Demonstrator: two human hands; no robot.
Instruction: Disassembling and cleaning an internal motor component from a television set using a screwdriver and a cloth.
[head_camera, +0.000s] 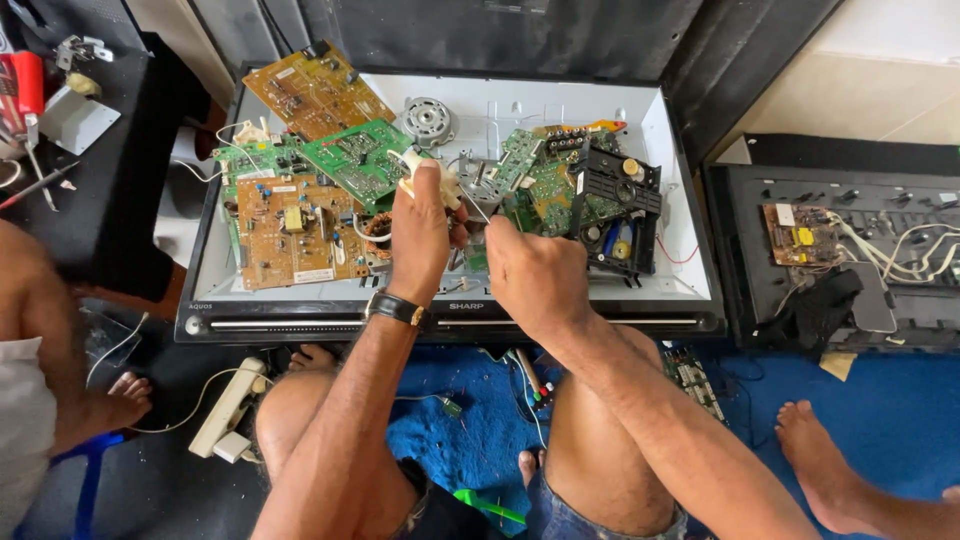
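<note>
The left hand (420, 235) pinches a light, brittle white plastic connector (425, 172) at its body, twelve o'clock of the right hand (535, 275), whose fingers are clenched on a thin tool (478, 208).

Left hand (420, 235) gripping white plastic part (425, 175), right hand (535, 275) beside it, circuit boards (300, 225) (green, brown) in open television shell (690, 260)

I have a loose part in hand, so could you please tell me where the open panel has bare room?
Bare white panel lies along the top edge right of the round motor, and beside the black module at the right edge. The left half, under circuit boards, is crowded.
</note>
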